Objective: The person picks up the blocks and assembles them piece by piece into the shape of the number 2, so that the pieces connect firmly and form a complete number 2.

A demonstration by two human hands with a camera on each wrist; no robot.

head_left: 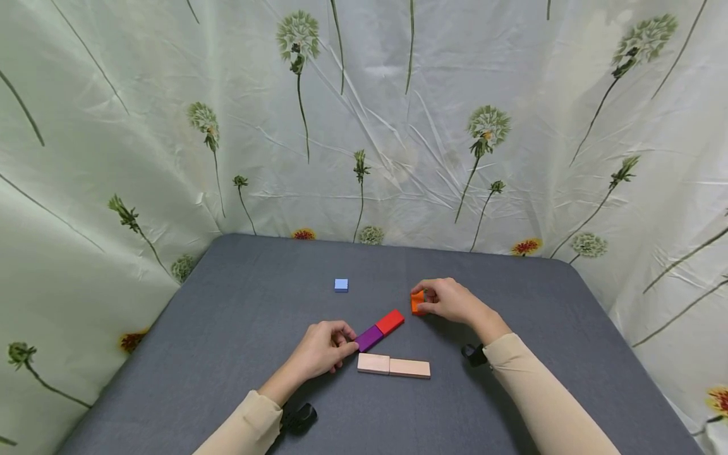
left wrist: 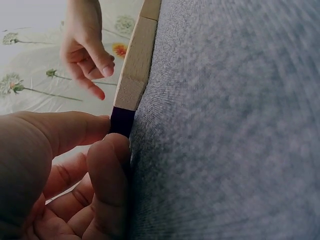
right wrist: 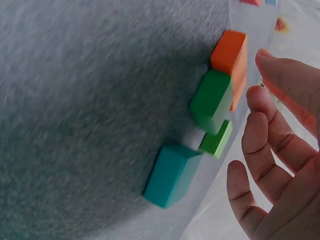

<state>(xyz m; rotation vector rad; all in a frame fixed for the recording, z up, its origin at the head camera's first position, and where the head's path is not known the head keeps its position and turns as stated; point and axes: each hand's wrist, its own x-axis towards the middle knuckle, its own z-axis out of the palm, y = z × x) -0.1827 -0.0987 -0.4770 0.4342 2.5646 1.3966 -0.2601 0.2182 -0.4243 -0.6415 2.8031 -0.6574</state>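
My left hand point(head_left: 323, 347) pinches the near end of a purple block point(head_left: 370, 339) between thumb and index finger. A red block point(head_left: 390, 322) lies end to end with it, slanting away to the right. In the left wrist view, the purple block point(left wrist: 122, 121) looks almost black at the fingertips. My right hand point(head_left: 452, 299) hovers around an orange block point(head_left: 418, 303). The right wrist view shows its fingers curved loosely, apart from the orange block point(right wrist: 229, 52). Beside that block are a dark green block point(right wrist: 211, 100), a light green block point(right wrist: 216, 140) and a teal block point(right wrist: 170, 175).
Two pale wooden blocks point(head_left: 373, 363) lie end to end nearer me. A small blue block point(head_left: 341, 285) stands farther back. Dark grey cloth covers the table point(head_left: 256, 291), and a flower-printed curtain point(head_left: 398, 126) hangs behind it. The green and teal blocks are hidden in the head view.
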